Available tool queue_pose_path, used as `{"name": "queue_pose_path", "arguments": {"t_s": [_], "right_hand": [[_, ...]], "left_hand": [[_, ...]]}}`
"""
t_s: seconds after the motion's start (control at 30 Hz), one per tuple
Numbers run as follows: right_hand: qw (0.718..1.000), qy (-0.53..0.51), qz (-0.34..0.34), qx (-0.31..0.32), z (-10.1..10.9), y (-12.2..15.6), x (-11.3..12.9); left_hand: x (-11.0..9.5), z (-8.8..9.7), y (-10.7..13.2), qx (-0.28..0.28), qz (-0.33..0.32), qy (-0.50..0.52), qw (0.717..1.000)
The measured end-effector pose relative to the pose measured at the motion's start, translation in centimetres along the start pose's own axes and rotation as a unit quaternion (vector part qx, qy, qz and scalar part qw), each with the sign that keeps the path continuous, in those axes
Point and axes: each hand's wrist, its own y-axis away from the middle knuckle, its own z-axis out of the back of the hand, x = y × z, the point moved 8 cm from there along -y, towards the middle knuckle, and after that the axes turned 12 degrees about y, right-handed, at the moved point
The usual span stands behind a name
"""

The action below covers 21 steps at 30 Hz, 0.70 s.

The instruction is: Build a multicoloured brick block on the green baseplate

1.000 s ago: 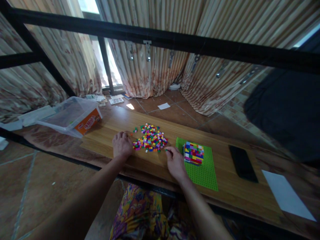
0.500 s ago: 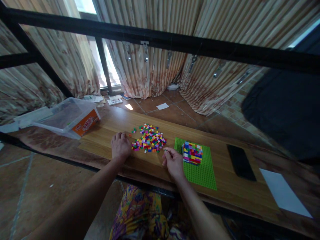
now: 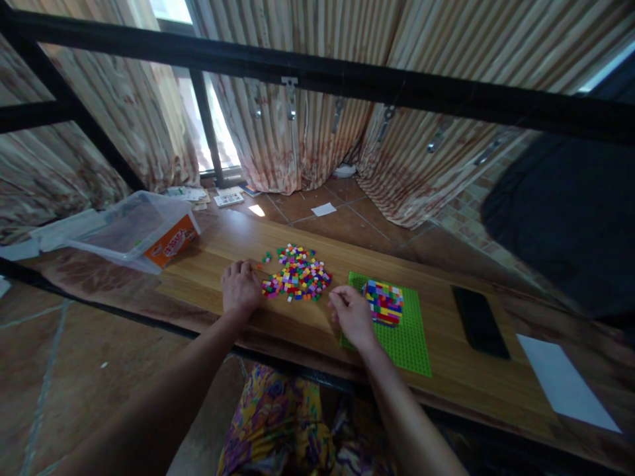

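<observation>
On the wooden board, my left hand (image 3: 241, 287) lies palm down at the left edge of a pile of small coloured building bricks (image 3: 302, 274). Its fingers are loosely bent and hold nothing that I can see. My right hand (image 3: 352, 314) is closed in a pinch between the pile and a built block of bricks (image 3: 384, 304). Whatever is between its fingertips is too small to make out. The block, made of stacked multicoloured rows, stands on a green studded baseplate (image 3: 414, 344). My right hand covers the plate's left part and some of the block's left side.
A clear plastic tub (image 3: 133, 231) with an orange label stands at the board's left end. A dark phone-like slab (image 3: 479, 322) lies right of the baseplate, then a white sheet (image 3: 565, 380). A black metal rail (image 3: 317, 69) crosses above, before striped curtains (image 3: 317, 145).
My right hand has shifted a little right, away from the brick pile and nearer the built block, still pinched. My left hand has stayed in place.
</observation>
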Motion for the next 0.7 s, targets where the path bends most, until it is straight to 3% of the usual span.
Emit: {"name": "queue_pose_path", "arguments": {"t_s": [0.2, 0.4, 0.57, 0.7], "right_hand": [[0.995, -0.060, 0.001, -0.086, 5.6, 1.3, -0.1], [0.988, -0.086, -0.038, -0.124, 9.7, 1.5, -2.0], [0.985, -0.031, -0.019, -0.167, 12.3, 1.2, -3.3], [0.983, 0.019, 0.030, -0.179, 12.8, 1.0, -3.3]], "left_hand": [[0.1, -0.2, -0.1, 0.004, -0.001, -0.002, 1.000], [0.2, -0.3, -0.2, -0.002, -0.013, -0.015, 1.000], [0.3, -0.2, -0.2, -0.007, -0.009, -0.014, 1.000], [0.3, -0.3, -0.2, -0.003, -0.012, -0.014, 1.000]]}}
